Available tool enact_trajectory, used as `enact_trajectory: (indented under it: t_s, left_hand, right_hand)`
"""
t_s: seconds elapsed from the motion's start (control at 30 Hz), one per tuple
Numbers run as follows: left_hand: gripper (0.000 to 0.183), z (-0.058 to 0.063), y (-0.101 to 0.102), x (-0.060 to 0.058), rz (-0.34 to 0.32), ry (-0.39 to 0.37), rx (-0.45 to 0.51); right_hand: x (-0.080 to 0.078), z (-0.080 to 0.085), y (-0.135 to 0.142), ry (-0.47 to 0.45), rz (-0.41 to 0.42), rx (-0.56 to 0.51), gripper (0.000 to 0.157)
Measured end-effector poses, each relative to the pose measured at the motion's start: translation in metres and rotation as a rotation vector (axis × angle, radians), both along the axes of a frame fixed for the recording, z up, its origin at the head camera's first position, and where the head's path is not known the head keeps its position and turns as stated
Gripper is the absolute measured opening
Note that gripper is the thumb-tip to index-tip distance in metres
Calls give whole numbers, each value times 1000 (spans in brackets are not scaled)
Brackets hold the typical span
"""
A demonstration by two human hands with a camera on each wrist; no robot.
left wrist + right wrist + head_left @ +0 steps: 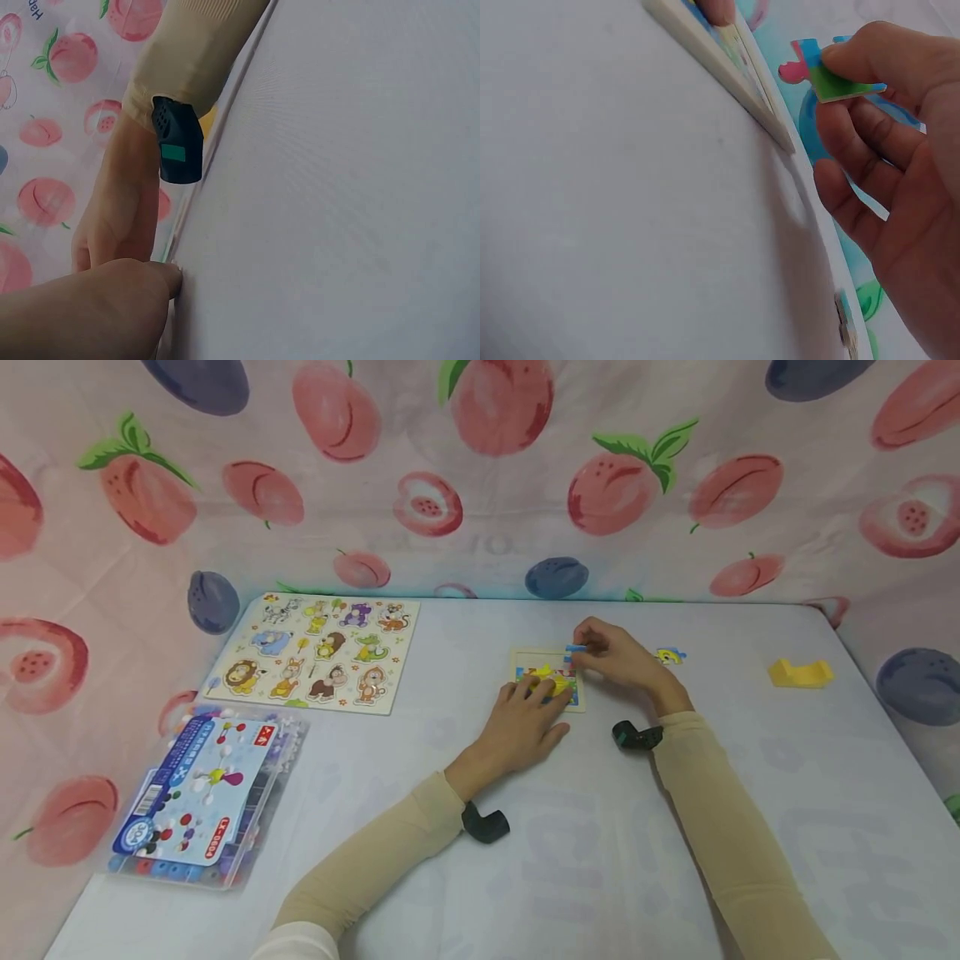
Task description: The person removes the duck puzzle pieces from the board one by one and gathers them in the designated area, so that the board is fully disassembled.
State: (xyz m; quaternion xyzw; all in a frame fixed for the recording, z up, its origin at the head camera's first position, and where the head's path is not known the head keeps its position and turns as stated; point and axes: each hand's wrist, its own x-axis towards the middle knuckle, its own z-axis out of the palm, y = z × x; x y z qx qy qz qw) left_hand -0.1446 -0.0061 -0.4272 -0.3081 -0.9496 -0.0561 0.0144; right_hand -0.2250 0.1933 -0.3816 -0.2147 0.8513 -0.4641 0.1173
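Note:
Between thumb and fingers, my right hand pinches a jigsaw piece coloured green, blue and pink. It is held above the upper right corner of a small framed jigsaw puzzle, and in the right wrist view it stands clear of the frame. My left hand rests with its fingers spread on the lower part of the puzzle, hiding some of its yellow and blue picture. The left wrist view shows mostly the back of the left thumb side, with the right hand beyond it.
Right of the puzzle lies a loose yellow-and-blue jigsaw piece, and farther right a yellow curved block. An animal puzzle board lies at the back left. Before it stands a clear plastic box of coloured parts.

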Motion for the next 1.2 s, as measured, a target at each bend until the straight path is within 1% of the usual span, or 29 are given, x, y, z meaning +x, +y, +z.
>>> enact_trajectory:
  t_s: [0.1,0.23,0.43,0.53,0.63,0.8,0.87,0.93,1.03,1.13,1.2]
  left_hand:
    - [52,-1,0,0,0,8,2]
    - [52,-1,0,0,-3,24,5]
    - [52,-1,0,0,-8,33,10]
    - [51,-2,-1,0,-15,42,18]
    - [51,-2,-1,0,-18,47,27]
    - [51,-2,-1,-1,-17,47,30]
    - [51,-2,-1,-1,-18,48,26]
    - [51,-2,-1,-1,-18,48,22]
    - [51,-3,-1,-1,-18,46,22]
    - [52,-3,-1,-1,-14,40,23]
    - [52,-3,-1,-1,-11,36,23]
  right_hand:
    - [1,3,5,5,-26,9,21]
    - [-3,0,17,43,-63,25,19]
    - [-17,-18,43,64,-134,35,20]
    - [-20,-20,54,43,-171,36,21]
    - [-17,-14,60,31,-203,25,23]
    - [-2,6,68,72,-243,23,23]
    - [1,10,74,95,-264,25,24]
    - [1,8,81,104,-293,25,24]
    - [-4,-2,94,104,-332,44,26]
    - [-11,-12,106,99,-356,84,29]
    - [-13,-16,113,95,-369,115,31]
